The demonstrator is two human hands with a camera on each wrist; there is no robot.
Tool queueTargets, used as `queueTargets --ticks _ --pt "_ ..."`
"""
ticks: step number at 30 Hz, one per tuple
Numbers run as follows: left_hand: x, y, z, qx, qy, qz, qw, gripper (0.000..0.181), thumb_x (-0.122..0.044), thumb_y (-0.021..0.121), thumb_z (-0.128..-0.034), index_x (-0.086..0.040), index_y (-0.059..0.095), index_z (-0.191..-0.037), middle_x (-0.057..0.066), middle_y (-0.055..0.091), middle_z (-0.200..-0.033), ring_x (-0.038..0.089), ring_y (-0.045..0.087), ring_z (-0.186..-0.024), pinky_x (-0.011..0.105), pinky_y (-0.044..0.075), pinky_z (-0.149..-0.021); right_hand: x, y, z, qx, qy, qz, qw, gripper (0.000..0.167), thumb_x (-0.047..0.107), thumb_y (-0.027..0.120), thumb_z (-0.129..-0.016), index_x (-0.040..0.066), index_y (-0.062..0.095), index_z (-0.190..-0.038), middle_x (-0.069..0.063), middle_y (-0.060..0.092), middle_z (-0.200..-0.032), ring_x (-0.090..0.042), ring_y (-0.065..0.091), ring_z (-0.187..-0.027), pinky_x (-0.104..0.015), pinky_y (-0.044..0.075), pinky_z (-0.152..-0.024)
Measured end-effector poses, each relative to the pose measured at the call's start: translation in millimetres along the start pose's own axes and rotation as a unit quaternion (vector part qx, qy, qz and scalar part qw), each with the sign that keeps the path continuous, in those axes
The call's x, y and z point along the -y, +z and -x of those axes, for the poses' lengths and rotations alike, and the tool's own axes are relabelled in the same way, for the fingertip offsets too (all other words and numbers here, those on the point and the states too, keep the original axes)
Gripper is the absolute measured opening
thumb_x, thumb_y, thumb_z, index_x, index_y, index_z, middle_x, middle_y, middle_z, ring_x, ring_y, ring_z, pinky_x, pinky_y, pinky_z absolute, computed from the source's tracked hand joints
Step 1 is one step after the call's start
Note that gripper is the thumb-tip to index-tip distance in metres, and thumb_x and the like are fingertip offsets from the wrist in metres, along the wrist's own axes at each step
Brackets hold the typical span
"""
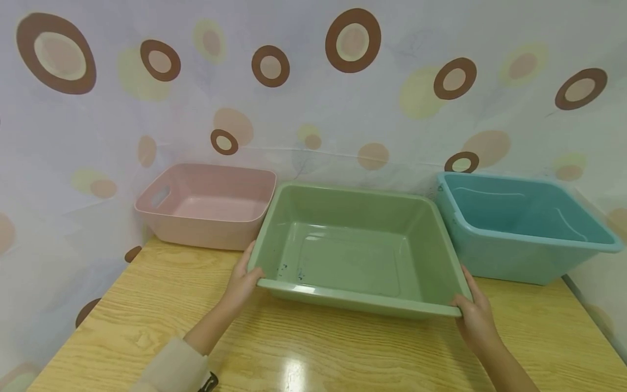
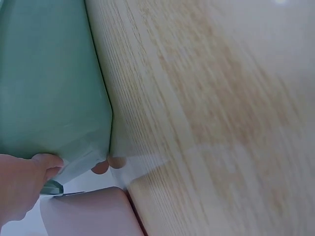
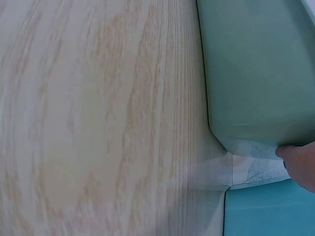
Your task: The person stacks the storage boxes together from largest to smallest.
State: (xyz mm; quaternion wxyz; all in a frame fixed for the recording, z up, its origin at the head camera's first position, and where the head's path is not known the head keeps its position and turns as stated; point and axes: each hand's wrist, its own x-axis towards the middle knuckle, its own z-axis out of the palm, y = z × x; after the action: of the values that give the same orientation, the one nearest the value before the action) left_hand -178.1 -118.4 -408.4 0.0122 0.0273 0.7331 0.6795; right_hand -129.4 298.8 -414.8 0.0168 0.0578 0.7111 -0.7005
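Note:
A green basin [image 1: 350, 261] lies between two other bins, its inside showing a few small dark specks at the front left. My left hand [image 1: 243, 280] grips its front left corner, thumb over the rim and fingers beneath. At the front right corner my right hand [image 1: 476, 316] grips the rim the same way. In the left wrist view the left hand [image 2: 24, 184] is at the end of the basin [image 2: 54, 83]. The right wrist view has the right hand [image 3: 300, 162] at the basin's other end [image 3: 261, 73].
A pink bin [image 1: 210, 231] with a side handle hole stands at the left, close against the green basin. To the right is a deeper teal bin [image 1: 519, 256]. All are on a wooden table [image 1: 313, 348], before a wall covering [image 1: 294, 109] with a circle pattern.

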Motion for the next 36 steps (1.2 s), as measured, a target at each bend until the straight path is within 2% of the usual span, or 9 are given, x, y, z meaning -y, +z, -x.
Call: queueTargets --ticks 10,15,21,26,36 --pt "-0.4 0.5 4.5 -0.004 0.002 -0.009 0.9999 0.078 0.007 0.041 -0.0749 -0.001 0.013 -0.148 0.023 0.02 -0.151 0.043 0.026 -0.135 0.055 0.025 -0.109 0.1 -0.2 5.4 0.001 0.009 0.004 1.0 0.086 -0.01 0.032 -0.081 0.03 -0.003 -0.149 -0.006 -0.01 -0.156 -0.005 0.03 -0.113 -0.011 0.044 -0.079" --pt "0.8 0.5 5.1 0.0 0.008 -0.002 1.0 0.078 0.008 0.04 -0.0745 0.0 0.013 -0.148 0.023 0.02 -0.151 0.043 0.026 -0.135 0.055 0.026 -0.109 0.3 0.1 7.1 0.007 0.0 0.004 1.0 0.086 -0.01 0.032 -0.082 0.028 -0.003 -0.15 -0.007 -0.009 -0.156 -0.002 0.031 -0.112 -0.011 0.044 -0.079" --pt "2.5 -0.4 6.8 0.002 0.008 -0.002 1.0 0.079 0.009 0.04 -0.0742 0.0 0.013 -0.148 0.023 0.02 -0.151 0.043 0.025 -0.136 0.054 0.026 -0.109 0.8 0.3 8.6 0.003 0.005 0.006 1.0 0.085 -0.01 0.034 -0.082 0.027 -0.002 -0.15 -0.009 -0.006 -0.155 0.002 0.035 -0.107 -0.012 0.045 -0.078" --pt "3.4 -0.7 7.5 0.0 0.014 -0.006 0.9999 0.079 0.009 0.041 -0.0737 0.002 0.013 -0.147 0.023 0.02 -0.151 0.043 0.025 -0.136 0.054 0.025 -0.11 0.2 -0.5 9.1 -0.001 0.002 0.013 0.9999 0.085 -0.009 0.035 -0.082 0.028 0.0 -0.15 -0.006 0.003 -0.151 0.004 0.038 -0.105 -0.013 0.046 -0.077" --pt "2.4 -0.6 11.6 0.001 0.013 0.001 0.9999 0.079 0.01 0.04 -0.0733 0.002 0.012 -0.147 0.024 0.018 -0.152 0.043 0.024 -0.136 0.055 0.024 -0.11 -1.6 -1.7 11.7 0.01 0.0 0.015 0.9998 0.086 -0.01 0.033 -0.082 0.026 -0.005 -0.15 -0.01 -0.009 -0.156 0.005 0.035 -0.105 -0.012 0.046 -0.077"
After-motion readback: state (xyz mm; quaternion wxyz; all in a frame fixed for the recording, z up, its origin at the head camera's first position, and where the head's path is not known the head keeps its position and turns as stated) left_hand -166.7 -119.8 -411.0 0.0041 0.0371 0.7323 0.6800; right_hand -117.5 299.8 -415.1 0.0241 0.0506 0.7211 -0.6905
